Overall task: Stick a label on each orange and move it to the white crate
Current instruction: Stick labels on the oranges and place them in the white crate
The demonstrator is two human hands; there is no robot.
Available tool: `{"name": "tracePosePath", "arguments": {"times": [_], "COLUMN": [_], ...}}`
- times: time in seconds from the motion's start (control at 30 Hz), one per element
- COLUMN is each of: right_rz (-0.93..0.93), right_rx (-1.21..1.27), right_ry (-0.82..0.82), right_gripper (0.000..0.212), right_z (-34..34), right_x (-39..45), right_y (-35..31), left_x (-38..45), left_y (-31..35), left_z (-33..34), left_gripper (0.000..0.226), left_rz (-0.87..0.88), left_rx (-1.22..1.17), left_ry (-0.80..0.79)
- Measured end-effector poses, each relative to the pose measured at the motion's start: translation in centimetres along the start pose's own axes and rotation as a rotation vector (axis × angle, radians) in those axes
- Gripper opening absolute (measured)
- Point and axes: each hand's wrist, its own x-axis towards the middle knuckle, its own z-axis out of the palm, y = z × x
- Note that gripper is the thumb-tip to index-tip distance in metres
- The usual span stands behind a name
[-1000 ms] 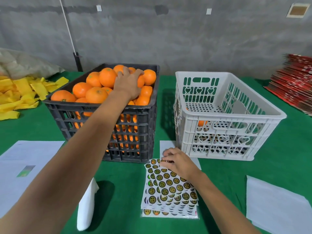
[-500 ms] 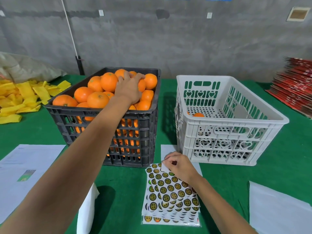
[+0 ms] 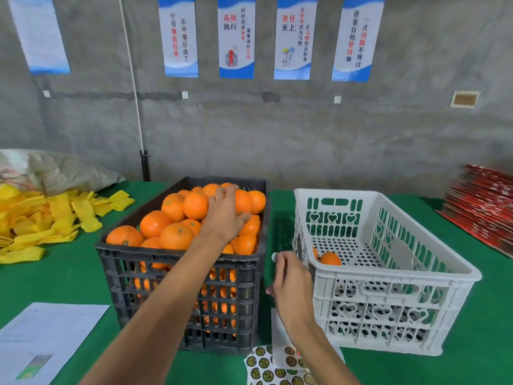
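Head view: my left hand point(image 3: 224, 218) curls round a heaped round orange point(image 3: 242, 200), my right hand point(image 3: 290, 279) pinches a small sticker label point(image 3: 274, 256); I judge a hasty pull could topple neighbouring oranges.

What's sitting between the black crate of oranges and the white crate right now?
In the head view, only the raised right hand and bare green table cloth lie between the black plastic crate and white plastic crate.

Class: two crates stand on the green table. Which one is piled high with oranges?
The black crate on the left, heaped with oranges above its rim. The white crate beside it is almost bare.
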Motion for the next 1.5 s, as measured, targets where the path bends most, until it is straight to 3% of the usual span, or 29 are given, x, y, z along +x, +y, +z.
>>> {"name": "tracePosePath", "arguments": {"times": [0.13,0.33,0.43,0.57,0.7,0.8,0.9,1.0,1.1,1.23,1.37,1.5], "right_rz": [-0.116,-0.194,-0.212,-0.274,-0.270,-0.142,-0.042,0.031,0.094,0.106,-0.005,-0.321], "right_rx": [-0.037,-0.305,-0.399,-0.292,-0.313,-0.235,-0.364,-0.566,-0.664,-0.663,-0.639,-0.713], "right_ry": [0.220,0.317,0.214,0.127,-0.034,-0.058,0.014,0.086,0.044,0.028,0.028,0.023], "right_gripper": [0.017,0.026,0.030,0.035,0.057,0.067,0.062,0.057,0.046,0.046,0.042,0.037], "right_z": [-0.9,-1.4,-1.0,-0.6,-0.6,-1.4,-3.5,-5.8,-7.1,-7.2,-6.4,-5.6], "right_x": [4.2,9.7,10.6,10.2,9.8,10.4,11.2,11.3,10.7,10.1,8.9,6.8], "right_y": [-4.2,-7.9,-8.7,-8.1,-7.9,-7.9,-6.9,-4.7,-1.9,0.2,0.1,0.0], "left_x": [-0.4,-0.8,-0.9,-0.8,-0.7,-0.4,-0.2,0.4,0.9,1.5,1.9,2.2], "left_y": [0.5,1.0,1.1,0.9,1.1,1.5,1.9,1.1,0.5,0.0,-0.2,0.2], "left_z": [-0.3,-0.7,-0.8,-1.0,-0.7,-0.4,0.0,1.0,1.6,2.2,2.3,1.8], "left_gripper": [0.079,0.073,0.071,0.068,0.059,0.064,0.069,0.065,0.062,0.062,0.067,0.070], "left_rz": [0.052,0.121,0.134,0.132,0.147,0.258,0.257,0.218,0.062,0.035,0.025,-0.063], "left_rx": [-0.097,-0.137,-0.175,-0.191,-0.181,-0.199,-0.293,-0.004,0.271,0.235,0.214,0.203], "left_ry": [0.068,0.106,0.130,0.120,0.154,0.064,-0.080,-0.131,-0.321,-0.470,-0.543,-0.474]}}
